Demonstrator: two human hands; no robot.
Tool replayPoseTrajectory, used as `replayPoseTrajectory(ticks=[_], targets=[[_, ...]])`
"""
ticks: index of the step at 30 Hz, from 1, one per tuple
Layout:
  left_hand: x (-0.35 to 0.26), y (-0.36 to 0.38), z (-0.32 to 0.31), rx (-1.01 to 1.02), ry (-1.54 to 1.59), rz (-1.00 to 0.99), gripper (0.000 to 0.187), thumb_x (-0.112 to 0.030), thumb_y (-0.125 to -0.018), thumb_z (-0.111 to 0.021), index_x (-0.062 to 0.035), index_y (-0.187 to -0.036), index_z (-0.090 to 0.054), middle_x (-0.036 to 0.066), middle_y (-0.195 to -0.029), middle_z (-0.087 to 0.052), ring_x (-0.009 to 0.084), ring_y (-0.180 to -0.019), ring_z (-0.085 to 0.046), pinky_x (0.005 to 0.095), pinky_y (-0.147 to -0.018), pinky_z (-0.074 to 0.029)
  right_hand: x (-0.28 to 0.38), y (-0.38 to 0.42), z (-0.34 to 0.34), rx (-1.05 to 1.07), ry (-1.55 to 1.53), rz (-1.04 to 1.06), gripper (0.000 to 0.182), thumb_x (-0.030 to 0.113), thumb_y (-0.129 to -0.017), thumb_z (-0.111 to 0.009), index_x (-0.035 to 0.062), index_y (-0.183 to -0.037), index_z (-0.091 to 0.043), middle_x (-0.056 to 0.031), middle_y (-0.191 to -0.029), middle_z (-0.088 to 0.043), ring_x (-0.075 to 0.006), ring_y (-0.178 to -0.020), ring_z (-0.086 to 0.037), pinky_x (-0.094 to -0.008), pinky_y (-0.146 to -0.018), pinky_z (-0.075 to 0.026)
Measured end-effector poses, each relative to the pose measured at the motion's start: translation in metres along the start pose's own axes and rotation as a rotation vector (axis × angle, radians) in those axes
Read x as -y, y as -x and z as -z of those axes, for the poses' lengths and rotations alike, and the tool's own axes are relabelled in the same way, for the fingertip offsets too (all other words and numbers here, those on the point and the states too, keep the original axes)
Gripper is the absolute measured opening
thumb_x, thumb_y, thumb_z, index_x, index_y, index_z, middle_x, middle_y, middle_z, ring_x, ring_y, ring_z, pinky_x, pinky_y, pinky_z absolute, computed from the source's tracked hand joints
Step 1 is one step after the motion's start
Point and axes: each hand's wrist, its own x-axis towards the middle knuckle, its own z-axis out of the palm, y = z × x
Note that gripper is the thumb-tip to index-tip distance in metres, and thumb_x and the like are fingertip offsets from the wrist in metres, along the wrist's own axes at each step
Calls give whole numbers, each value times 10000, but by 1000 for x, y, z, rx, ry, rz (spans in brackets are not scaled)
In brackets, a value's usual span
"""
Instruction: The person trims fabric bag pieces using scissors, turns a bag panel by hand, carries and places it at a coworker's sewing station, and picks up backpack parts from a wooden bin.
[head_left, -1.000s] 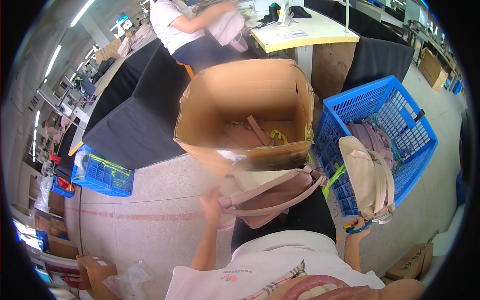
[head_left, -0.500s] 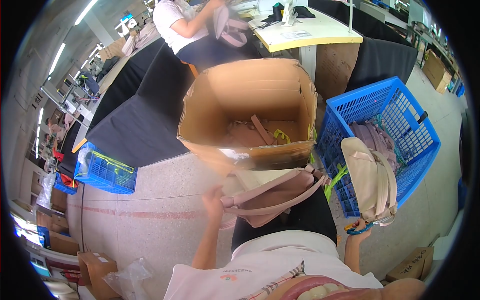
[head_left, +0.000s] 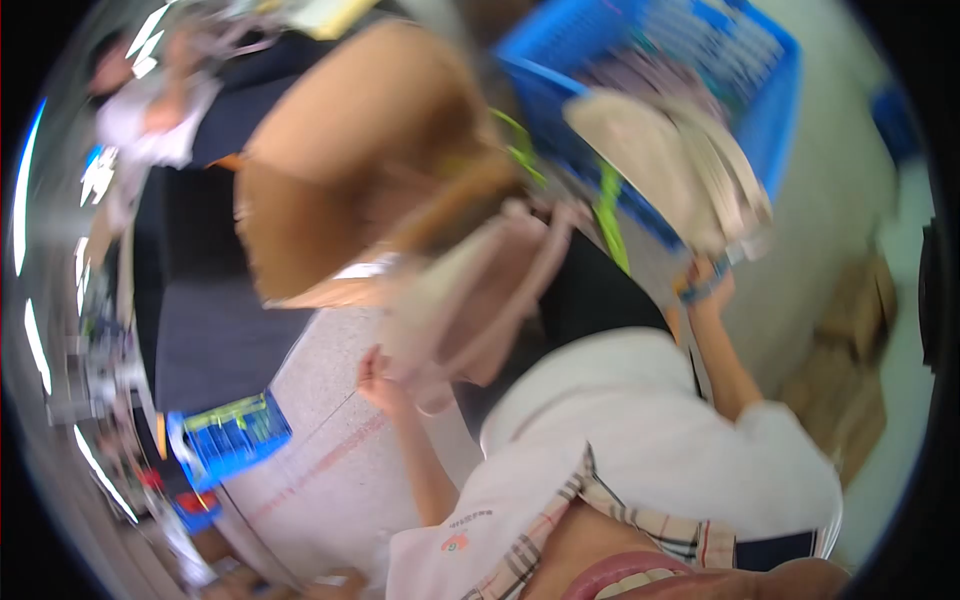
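Observation:
A pinkish bag (head_left: 480, 290), blurred by motion, lies over my lap, its left part at my left hand (head_left: 382, 383), whose fingers are curled at the bag's edge. Out to the right, my right hand (head_left: 710, 285) is closed round scissors (head_left: 703, 283) with blue handles. Just above that hand a beige bag (head_left: 665, 170) leans at the near side of the blue basket (head_left: 783, 110). More pinkish pieces (head_left: 655, 85) lie inside the basket. The large cardboard box (head_left: 350, 130) stands beyond my lap; its contents are smeared.
At the upper left a seated person (head_left: 160, 115) works by a table. Dark cloth (head_left: 215, 330) hangs below. A small blue crate (head_left: 228, 438) stands on the floor at the left. Cardboard (head_left: 845, 370) lies at the right. Yellow-green straps (head_left: 610, 215) hang beside the basket.
The view has turned and shifted, so box and basket appear higher and further left. The pinkish bag is now tilted more steeply. My right hand still has the scissors.

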Motion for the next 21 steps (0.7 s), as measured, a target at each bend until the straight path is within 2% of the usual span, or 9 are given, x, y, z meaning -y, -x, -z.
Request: replayPoseTrajectory(ticks=[1,3,5,11,12,14,16,19,21], targets=[[19,-11,8,34,-3,-37,217,-6,-729,-447,36,-878,-599,108,-733,-568,200,-668,-566,309,-602,-495,-7,-5,1,-56,152,17,149,74,-699,-592,65,-654,-450,-13,-543,-483,-106,-459,-469,-248,-422,-378],[25,-9,2,58,63,-10,207,11,-737,-440,40,-880,-587,56,-677,-522,198,-647,-548,298,-605,-498,-11,-13,0,-114,112,-24,161,42,-687,-598,3,-746,-454,-59,-562,-527,-127,-465,-518,-244,-421,-420],[20,0,3,95,59,36,260,-19,-744,-417,50,-954,-555,191,-829,-580,259,-729,-586,360,-655,-520,-13,-16,16,-56,51,-46,192,25,-694,-591,-12,-824,-453,-57,-582,-528,-129,-478,-528,-236,-413,-419],[12,-3,0,64,32,2,208,-21,-744,-462,41,-904,-580,199,-853,-575,285,-726,-592,400,-660,-527,41,-15,61,-301,231,44,399,217,-736,-683,-22,-953,-448,-62,-626,-520,-128,-490,-529,-239,-412,-420],[9,0,-3,59,26,6,200,-22,-746,-468,40,-898,-583,197,-852,-575,284,-726,-592,399,-660,-527,44,-33,73,-277,300,48,435,274,-735,-697,-1,-972,-458,-80,-622,-524,-161,-512,-549,-248,-416,-424],[9,0,-5,66,16,20,189,-27,-758,-471,37,-894,-585,187,-849,-576,281,-729,-591,387,-669,-527,63,-57,62,-278,210,-58,508,329,-704,-714,-45,-931,-457,-87,-647,-535,-163,-498,-543,-261,-410,-423],[13,-6,-2,101,-10,12,188,-29,-762,-470,39,-895,-584,186,-849,-578,281,-734,-591,378,-665,-528,70,-87,41,-108,78,-155,436,212,-681,-726,-69,-892,-470,-114,-682,-553,-198,-517,-563,-290,-408,-436],[6,-2,-15,105,-17,-1,185,-36,-766,-474,41,-894,-583,187,-851,-579,279,-739,-592,371,-663,-526,49,-136,9,-184,6,-220,318,40,-655,-681,-76,-877,-484,-132,-714,-564,-234,-552,-586,-322,-413,-454],[4,0,-20,106,-13,-1,184,-42,-767,-478,43,-893,-582,188,-851,-579,276,-740,-592,370,-663,-525,42,-134,-6,-202,-117,-131,301,-31,-642,-637,-76,-897,-484,-133,-726,-568,-250,-570,-593,-336,-411,-460]])
